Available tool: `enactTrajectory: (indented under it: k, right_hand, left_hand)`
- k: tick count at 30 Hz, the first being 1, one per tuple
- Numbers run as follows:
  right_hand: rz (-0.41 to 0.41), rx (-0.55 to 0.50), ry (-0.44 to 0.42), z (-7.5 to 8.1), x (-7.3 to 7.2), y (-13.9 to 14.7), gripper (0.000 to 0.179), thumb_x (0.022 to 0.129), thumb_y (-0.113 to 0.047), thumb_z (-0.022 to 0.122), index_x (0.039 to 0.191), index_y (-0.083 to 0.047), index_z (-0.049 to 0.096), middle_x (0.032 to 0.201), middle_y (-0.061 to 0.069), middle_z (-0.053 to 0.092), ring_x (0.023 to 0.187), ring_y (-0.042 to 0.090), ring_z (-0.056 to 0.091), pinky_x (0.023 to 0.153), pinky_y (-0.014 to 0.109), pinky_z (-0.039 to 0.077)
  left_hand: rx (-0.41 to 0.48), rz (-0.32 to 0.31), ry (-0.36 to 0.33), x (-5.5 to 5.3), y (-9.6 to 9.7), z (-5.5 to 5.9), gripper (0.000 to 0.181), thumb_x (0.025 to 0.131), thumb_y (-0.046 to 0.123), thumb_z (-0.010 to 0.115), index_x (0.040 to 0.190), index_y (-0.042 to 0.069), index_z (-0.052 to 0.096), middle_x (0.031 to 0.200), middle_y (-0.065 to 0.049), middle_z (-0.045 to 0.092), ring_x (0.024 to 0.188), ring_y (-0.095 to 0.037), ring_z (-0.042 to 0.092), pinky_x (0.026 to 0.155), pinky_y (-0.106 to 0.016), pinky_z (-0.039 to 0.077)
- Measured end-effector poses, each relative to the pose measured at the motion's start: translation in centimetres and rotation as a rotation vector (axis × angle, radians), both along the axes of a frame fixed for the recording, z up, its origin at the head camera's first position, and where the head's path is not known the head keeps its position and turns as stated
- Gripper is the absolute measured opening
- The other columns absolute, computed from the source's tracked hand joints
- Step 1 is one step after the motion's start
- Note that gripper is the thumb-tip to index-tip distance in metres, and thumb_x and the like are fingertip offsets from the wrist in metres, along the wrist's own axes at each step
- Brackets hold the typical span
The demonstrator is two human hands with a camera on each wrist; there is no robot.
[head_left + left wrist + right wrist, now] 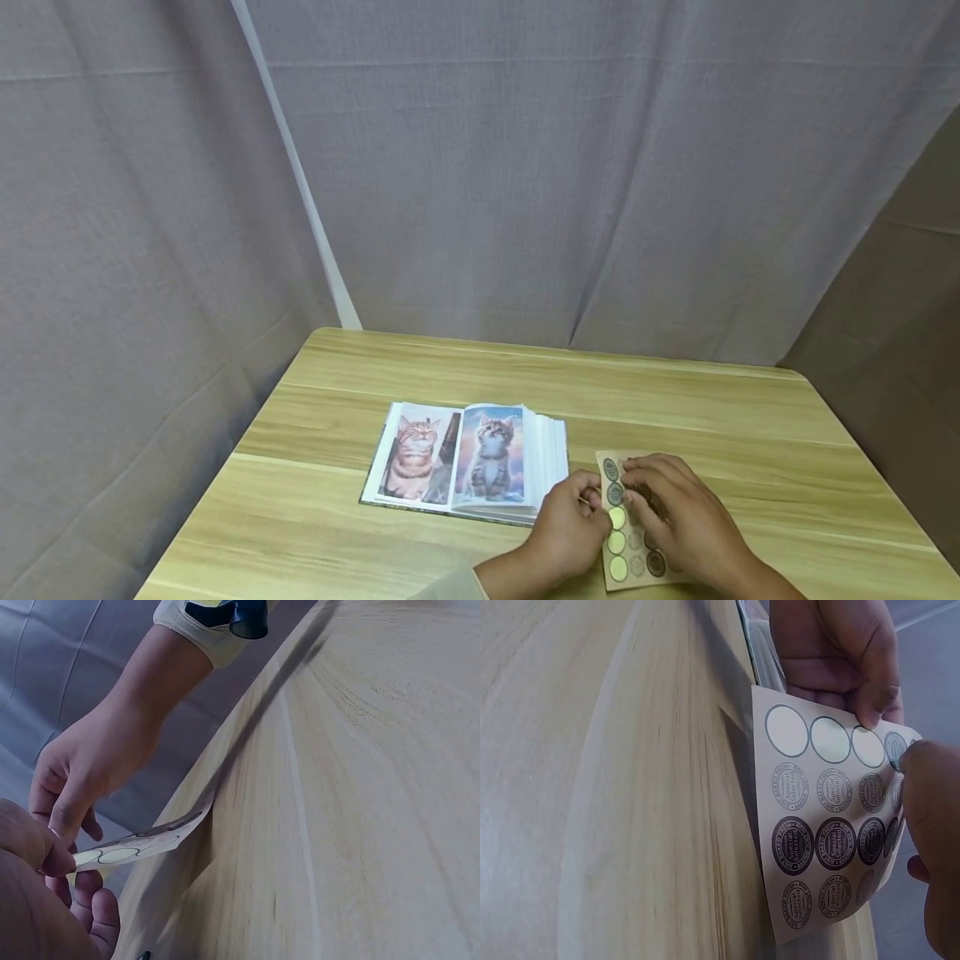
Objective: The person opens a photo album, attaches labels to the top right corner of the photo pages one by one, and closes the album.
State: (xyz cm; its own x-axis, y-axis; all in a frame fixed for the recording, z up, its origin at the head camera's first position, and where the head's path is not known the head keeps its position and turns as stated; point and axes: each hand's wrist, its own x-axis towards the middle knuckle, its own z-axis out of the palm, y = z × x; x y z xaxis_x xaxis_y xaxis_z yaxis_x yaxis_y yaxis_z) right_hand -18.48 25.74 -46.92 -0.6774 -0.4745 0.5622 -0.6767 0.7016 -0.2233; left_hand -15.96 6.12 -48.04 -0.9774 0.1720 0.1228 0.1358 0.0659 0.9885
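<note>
A tan sheet of round stickers [817, 795] is tilted up off the table between both hands. My left hand [572, 525] pinches its left edge, thumb on top and fingers beneath, as the left wrist view shows. Three pale yellow circles [787, 731] without print lie in the row along that edge; dark and light printed stickers [793, 845] fill other rows. My right hand [686, 517] grips the sheet from the other side, its thumb and index fingertips close together at a printed sticker [895, 750] in the same row. Its palm hides part of the sheet in the head view.
Left of the hands, an open photo album [459, 510] lies on the wooden table [315, 533], showing two cat pictures [491, 458]. Its loose pages fan out at the right, near my left hand. Grey curtains [465, 183] hang behind and beside the table.
</note>
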Motion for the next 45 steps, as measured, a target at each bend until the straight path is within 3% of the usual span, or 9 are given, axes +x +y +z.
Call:
enactTrajectory:
  k: [5,17,28,38,45]
  right_hand:
    - [-0.026,0.005,0.004,-0.09,-0.04,-0.17,0.031,0.08,-0.012,0.087,0.104,-0.024,0.07,0.122,-0.009,0.065,0.116,0.015,0.056,0.097,0.015,0.036]
    - [-0.036,-0.021,0.034,-0.06,-0.04,-0.59,0.036,0.075,-0.011,0.091,0.101,-0.027,0.071,0.116,-0.011,0.065,0.11,0.013,0.059,0.089,0.016,0.044]
    - [-0.017,-0.057,0.05,0.07,-0.01,-0.65,0.037,0.071,-0.007,0.092,0.096,-0.027,0.072,0.112,-0.013,0.067,0.105,0.011,0.06,0.087,0.012,0.044]
    - [-0.008,-0.093,0.08,-0.02,-0.18,-0.78,0.039,0.068,-0.004,0.093,0.086,-0.028,0.068,0.107,-0.011,0.069,0.104,0.013,0.061,0.091,0.009,0.04]
    - [0.001,-0.107,0.088,-0.32,-0.31,-0.64,0.037,0.068,-0.004,0.092,0.093,-0.022,0.071,0.108,-0.009,0.068,0.105,0.015,0.06,0.094,0.008,0.038]
  left_hand:
    - [-0.01,-0.025,0.011,0.04,-0.03,0.31,0.032,0.084,-0.013,0.062,0.112,0.003,0.065,0.083,0.011,0.052,0.064,0.002,0.048,0.054,-0.015,0.041]
    - [-0.082,-0.017,0.079,0.08,-0.12,0.4,0.032,0.086,-0.013,0.062,0.113,0.005,0.067,0.083,0.013,0.052,0.066,0.005,0.049,0.057,-0.014,0.044]
    - [-0.107,-0.009,0.13,0.13,-0.11,0.27,0.031,0.086,-0.013,0.062,0.112,0.004,0.067,0.084,0.012,0.052,0.064,0.007,0.046,0.054,-0.014,0.043]
    - [-0.107,0.0,0.116,0.17,-0.09,0.13,0.033,0.086,-0.011,0.062,0.116,0.003,0.066,0.084,0.013,0.052,0.065,0.007,0.047,0.056,-0.014,0.045]
    - [-0.107,-0.008,0.109,0.15,-0.05,0.06,0.035,0.086,-0.012,0.062,0.117,0.003,0.066,0.084,0.013,0.052,0.065,0.006,0.047,0.055,-0.014,0.044]
